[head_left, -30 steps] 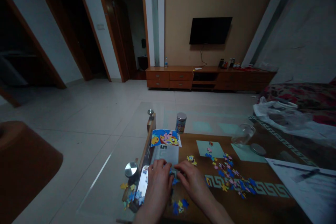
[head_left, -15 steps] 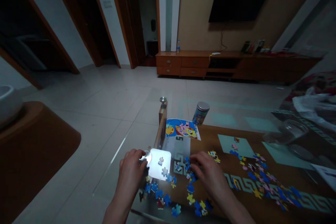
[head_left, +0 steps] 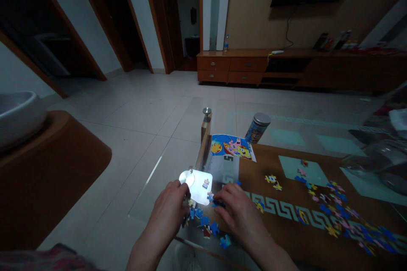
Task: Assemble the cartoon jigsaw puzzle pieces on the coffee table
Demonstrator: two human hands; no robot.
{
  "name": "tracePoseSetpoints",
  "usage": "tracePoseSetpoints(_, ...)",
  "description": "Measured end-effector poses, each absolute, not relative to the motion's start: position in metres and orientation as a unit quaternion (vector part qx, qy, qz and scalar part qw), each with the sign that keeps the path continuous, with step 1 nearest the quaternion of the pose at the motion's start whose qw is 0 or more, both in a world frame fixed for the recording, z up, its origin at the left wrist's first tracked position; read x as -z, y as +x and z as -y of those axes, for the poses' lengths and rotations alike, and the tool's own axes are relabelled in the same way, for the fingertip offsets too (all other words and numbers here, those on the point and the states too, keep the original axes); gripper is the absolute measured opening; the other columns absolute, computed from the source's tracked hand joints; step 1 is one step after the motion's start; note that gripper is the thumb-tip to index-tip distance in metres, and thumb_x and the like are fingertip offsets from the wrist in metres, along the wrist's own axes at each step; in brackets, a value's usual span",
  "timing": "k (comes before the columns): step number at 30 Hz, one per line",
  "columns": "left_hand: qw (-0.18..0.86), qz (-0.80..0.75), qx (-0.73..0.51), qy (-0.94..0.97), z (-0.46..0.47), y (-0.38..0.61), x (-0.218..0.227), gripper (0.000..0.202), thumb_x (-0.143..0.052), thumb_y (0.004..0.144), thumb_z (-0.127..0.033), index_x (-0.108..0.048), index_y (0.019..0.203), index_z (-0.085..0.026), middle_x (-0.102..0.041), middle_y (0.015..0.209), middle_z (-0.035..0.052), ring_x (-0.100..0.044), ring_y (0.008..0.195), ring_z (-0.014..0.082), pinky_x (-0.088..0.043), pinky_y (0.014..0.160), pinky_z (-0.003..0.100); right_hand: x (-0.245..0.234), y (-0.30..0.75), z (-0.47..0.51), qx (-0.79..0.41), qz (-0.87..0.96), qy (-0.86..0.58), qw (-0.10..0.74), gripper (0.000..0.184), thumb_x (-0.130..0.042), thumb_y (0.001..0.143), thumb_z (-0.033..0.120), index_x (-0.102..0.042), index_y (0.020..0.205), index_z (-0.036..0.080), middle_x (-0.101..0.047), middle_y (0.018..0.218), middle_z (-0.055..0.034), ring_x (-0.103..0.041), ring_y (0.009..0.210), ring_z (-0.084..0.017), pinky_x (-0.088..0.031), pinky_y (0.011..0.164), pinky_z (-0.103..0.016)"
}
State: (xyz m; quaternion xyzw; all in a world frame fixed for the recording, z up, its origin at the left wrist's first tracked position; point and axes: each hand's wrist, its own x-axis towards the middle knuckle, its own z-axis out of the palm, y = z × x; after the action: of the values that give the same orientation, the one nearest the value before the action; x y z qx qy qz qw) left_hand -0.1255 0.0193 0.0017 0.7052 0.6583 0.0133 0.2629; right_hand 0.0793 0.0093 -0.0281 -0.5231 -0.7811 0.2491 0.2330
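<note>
My right hand (head_left: 237, 209) is low over the glass table, with its curled fingertips at a blue jigsaw piece (head_left: 217, 203) beside the white square card (head_left: 201, 197). My left hand (head_left: 170, 205) is at the card's left corner. Its fingers are bent inward, and whatever lies between them is hidden. One pale jigsaw piece (head_left: 206, 183) rests on the card. Between my hands lies a loose group of mostly blue jigsaw pieces (head_left: 204, 220). Beyond the card is a printed cartoon picture sheet (head_left: 233, 147).
A printed tin (head_left: 257, 129) stands behind the picture sheet. More scattered jigsaw pieces (head_left: 341, 207) spread over the right side, and a few yellow ones (head_left: 273, 182) lie nearer. A clear container (head_left: 375, 156) is at far right. A metal-capped post (head_left: 206, 112) rises at the table's edge.
My right hand has moved left toward the card, and the blue pieces at its fingers are closer to it. My left hand has shifted slightly down relative to the card. The view has tilted down.
</note>
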Motion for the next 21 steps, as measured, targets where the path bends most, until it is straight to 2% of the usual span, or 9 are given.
tracePoseSetpoints(3,0.251,-0.646,0.005,0.721,-0.019,-0.117,-0.001,0.035,-0.053,0.068,-0.003,-0.061,0.099,-0.017,-0.059,0.109,0.0091,-0.055,0.103,0.0242,-0.044,0.083,0.034,0.027,0.072,-0.005,-0.254,0.798,-0.499,0.221,0.026,-0.067,0.073,0.000,-0.068,0.088,0.022,-0.062,0.091,-0.0036,-0.057,0.089,-0.023,-0.047,0.075,-0.036)
tracePoseSetpoints(6,0.232,-0.643,0.014,0.729,-0.022,-0.110,0.003,0.028,-0.049,0.076,-0.004,-0.062,0.097,-0.016,-0.060,0.106,0.0106,-0.056,0.100,0.0247,-0.044,0.082,0.035,0.030,0.071,-0.006,-0.223,0.806,-0.505,0.215,0.022,-0.064,0.078,0.002,-0.070,0.090,0.021,-0.062,0.092,-0.0054,-0.056,0.089,-0.024,-0.047,0.075,-0.038)
tracePoseSetpoints(14,0.203,-0.674,-0.039,0.709,-0.031,-0.107,0.014,0.011,-0.061,0.077,-0.011,-0.063,0.085,-0.018,-0.065,0.094,0.0055,-0.060,0.091,0.0198,-0.041,0.074,0.028,0.033,0.072,-0.013,-0.171,0.813,-0.520,0.199,0.021,-0.064,0.081,0.007,-0.071,0.095,0.022,-0.063,0.093,-0.0063,-0.055,0.090,-0.025,-0.047,0.077,-0.037)
tracePoseSetpoints(21,0.187,-0.706,-0.073,0.679,-0.032,-0.100,0.013,0.005,-0.060,0.081,-0.019,-0.063,0.085,-0.019,-0.068,0.089,0.0052,-0.063,0.085,0.0204,-0.038,0.068,0.028,0.031,0.088,-0.018,-0.146,0.798,-0.548,0.204,0.015,-0.061,0.086,0.012,-0.072,0.091,0.021,-0.063,0.089,-0.0072,-0.055,0.088,-0.024,-0.046,0.075,-0.035)
